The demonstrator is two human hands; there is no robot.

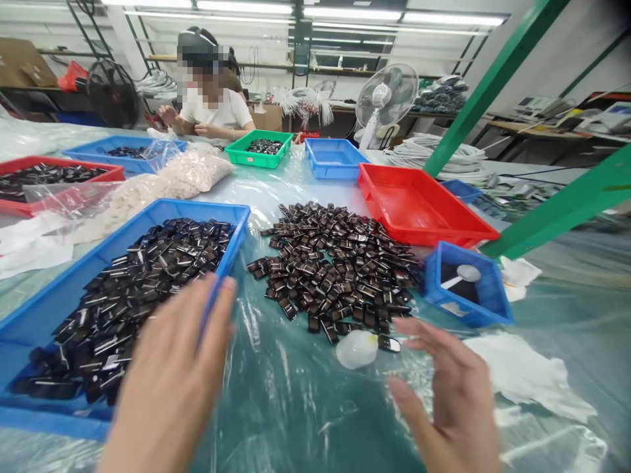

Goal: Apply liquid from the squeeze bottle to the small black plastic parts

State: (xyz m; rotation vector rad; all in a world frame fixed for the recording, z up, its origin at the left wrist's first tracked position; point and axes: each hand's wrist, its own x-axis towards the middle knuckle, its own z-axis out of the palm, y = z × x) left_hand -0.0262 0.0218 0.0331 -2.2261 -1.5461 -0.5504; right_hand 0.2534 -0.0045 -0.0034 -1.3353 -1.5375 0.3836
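Observation:
My left hand [180, 358] reaches over the right rim of a large blue tray [235, 240], its fingers stretched out. A strip of blue rim shows between its fingers; I cannot tell whether they touch it. Many small black glossy pieces [148, 276] fill that tray. Another heap of such pieces [335, 263] lies loose on the plastic-covered table. My right hand [448, 387] is held above the table with thumb and fingers apart, holding nothing. Just left of its fingertips are a small translucent white bottle [355, 349], lying on its side, and a single black piece [389, 343].
A small blue bin [466, 314] holds a white spoon [463, 276] and dark contents. Behind the heap stand a red tray [419, 210], a blue tray [335, 157] and a green tray [259, 148]. A green post [493, 85] rises at right. A person [211, 98] sits across the table.

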